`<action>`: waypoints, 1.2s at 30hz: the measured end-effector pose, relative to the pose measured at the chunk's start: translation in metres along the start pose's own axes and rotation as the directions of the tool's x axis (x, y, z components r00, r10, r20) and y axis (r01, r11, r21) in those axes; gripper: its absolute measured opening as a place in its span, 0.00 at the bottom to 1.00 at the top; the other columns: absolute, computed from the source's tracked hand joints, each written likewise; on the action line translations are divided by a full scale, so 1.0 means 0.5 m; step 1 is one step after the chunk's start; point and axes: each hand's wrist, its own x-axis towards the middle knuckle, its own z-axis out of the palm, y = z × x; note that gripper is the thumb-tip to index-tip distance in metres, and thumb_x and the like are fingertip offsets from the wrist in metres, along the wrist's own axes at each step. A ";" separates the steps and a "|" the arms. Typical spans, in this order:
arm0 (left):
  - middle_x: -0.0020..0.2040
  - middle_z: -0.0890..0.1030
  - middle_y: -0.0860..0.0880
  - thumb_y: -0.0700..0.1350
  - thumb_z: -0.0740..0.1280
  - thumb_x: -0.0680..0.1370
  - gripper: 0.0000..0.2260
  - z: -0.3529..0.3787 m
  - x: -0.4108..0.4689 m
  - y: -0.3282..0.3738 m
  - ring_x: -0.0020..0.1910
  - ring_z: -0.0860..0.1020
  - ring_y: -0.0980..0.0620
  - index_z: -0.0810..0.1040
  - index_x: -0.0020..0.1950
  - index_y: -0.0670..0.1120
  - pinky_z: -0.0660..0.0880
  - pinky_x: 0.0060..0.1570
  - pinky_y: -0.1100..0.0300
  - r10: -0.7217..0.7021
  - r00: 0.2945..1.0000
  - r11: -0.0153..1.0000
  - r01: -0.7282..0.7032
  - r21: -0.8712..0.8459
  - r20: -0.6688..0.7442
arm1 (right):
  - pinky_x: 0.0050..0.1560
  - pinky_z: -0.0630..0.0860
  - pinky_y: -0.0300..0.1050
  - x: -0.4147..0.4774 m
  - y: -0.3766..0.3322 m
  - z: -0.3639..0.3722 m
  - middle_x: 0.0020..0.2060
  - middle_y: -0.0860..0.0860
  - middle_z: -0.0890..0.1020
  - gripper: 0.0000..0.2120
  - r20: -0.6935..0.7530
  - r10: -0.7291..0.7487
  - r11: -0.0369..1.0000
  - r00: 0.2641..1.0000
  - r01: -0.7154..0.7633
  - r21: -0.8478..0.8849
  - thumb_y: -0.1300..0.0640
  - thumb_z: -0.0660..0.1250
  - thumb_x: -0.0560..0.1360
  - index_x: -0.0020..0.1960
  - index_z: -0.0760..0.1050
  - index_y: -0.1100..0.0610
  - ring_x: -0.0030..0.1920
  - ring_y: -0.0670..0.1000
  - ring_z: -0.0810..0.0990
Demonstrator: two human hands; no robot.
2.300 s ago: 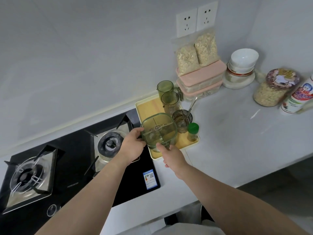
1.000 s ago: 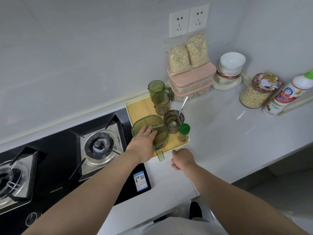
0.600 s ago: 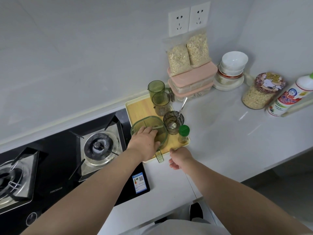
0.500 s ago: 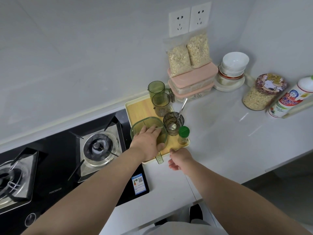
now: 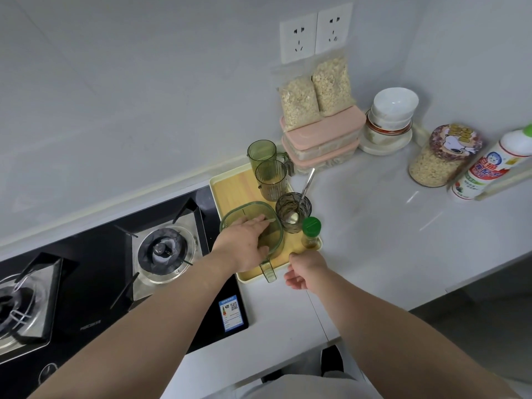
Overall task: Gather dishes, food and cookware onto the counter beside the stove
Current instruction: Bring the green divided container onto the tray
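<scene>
Counter tray (image 5: 228,192): left fingers (image 5: 257,221) flat on container (image 5: 278,237)

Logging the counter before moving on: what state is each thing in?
Green jug, upright on tray, left hand resting on it.
Spice bottle, capped.
Dark glass, spoon inside.
Pink-lidded boxes, closed, stacked.
Oat jar, lidded.
Burner, no flame.
Right hand, by tray edge, grip unclear.

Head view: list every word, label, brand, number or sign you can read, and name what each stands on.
Nothing can be quoted with certainty.
Stove, front edge: pale brand lettering, too small to read.
Blue sticker on the stove's corner: QR code and fine print, unreadable.
White bottle: red characters on its label, too blurred to quote.
Jar lid: cartoon picture, no legible words.
</scene>
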 end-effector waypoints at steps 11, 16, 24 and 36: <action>0.74 0.67 0.43 0.53 0.67 0.78 0.32 0.016 -0.016 0.014 0.72 0.66 0.41 0.61 0.78 0.46 0.68 0.69 0.49 -0.462 0.882 0.766 0.342 -0.544 -0.096 | 0.28 0.78 0.42 -0.014 0.072 -0.096 0.44 0.58 0.79 0.23 -0.223 -0.051 0.998 0.974 0.044 -0.035 0.59 0.71 0.69 0.58 0.63 0.61 0.31 0.54 0.79; 0.65 0.76 0.44 0.52 0.73 0.75 0.35 0.029 -0.010 0.023 0.60 0.78 0.43 0.62 0.77 0.43 0.75 0.53 0.55 -0.552 0.803 0.349 0.466 -0.813 0.224 | 0.27 0.74 0.43 -0.016 0.097 -0.134 0.47 0.54 0.74 0.34 -0.245 -0.193 0.969 0.950 0.145 -0.201 0.60 0.72 0.68 0.65 0.54 0.52 0.45 0.56 0.78; 0.56 0.80 0.43 0.40 0.74 0.73 0.17 0.046 -0.027 0.058 0.55 0.78 0.42 0.76 0.61 0.42 0.75 0.62 0.43 -0.445 0.749 0.051 0.568 -0.821 0.490 | 0.43 0.80 0.50 -0.028 0.139 -0.168 0.45 0.54 0.75 0.35 -0.263 -0.192 0.962 0.945 0.129 -0.239 0.65 0.69 0.68 0.69 0.55 0.51 0.49 0.58 0.81; 0.66 0.75 0.42 0.41 0.77 0.73 0.27 0.064 0.012 0.169 0.63 0.74 0.41 0.71 0.68 0.41 0.74 0.64 0.46 -0.309 0.783 0.191 0.606 -0.772 0.539 | 0.44 0.82 0.52 -0.052 0.203 -0.253 0.53 0.59 0.78 0.27 -0.479 -0.115 0.987 0.871 0.046 -0.153 0.62 0.64 0.72 0.68 0.60 0.52 0.51 0.62 0.81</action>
